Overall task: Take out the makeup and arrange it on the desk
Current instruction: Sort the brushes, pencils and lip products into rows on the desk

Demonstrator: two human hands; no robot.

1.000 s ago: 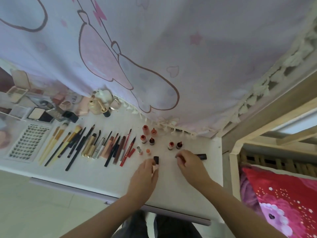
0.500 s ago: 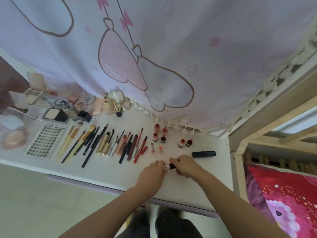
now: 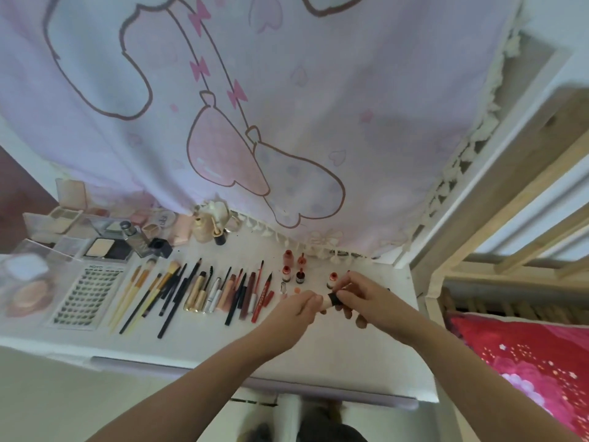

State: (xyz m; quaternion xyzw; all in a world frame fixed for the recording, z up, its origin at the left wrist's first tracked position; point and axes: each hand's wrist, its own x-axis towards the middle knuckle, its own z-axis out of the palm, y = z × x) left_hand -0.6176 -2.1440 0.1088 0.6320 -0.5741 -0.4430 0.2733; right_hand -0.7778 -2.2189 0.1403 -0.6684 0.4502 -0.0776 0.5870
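Observation:
Both hands meet over the white desk (image 3: 350, 355), holding one small makeup stick (image 3: 331, 300) with a black part and a pale end. My left hand (image 3: 296, 309) pinches the pale end; my right hand (image 3: 363, 298) grips the black part. Left of them lies a row of brushes, pencils and tubes (image 3: 204, 291). Small red bottles (image 3: 291, 266) stand upright just beyond my hands, and one red-capped bottle (image 3: 333, 279) stands right behind my right fingers.
Compacts, palettes and a small bottle (image 3: 105, 231) crowd the desk's back left, with a lash card (image 3: 86, 295) in front of them. A pink printed curtain (image 3: 287, 122) hangs behind. A wooden bed frame (image 3: 510, 199) and red bedding (image 3: 535, 362) are on the right.
The stick, first in my left hand alone, is now held by both hands and lifted slightly. The black tube lying right of my right hand is now hidden. The camera moved closer.

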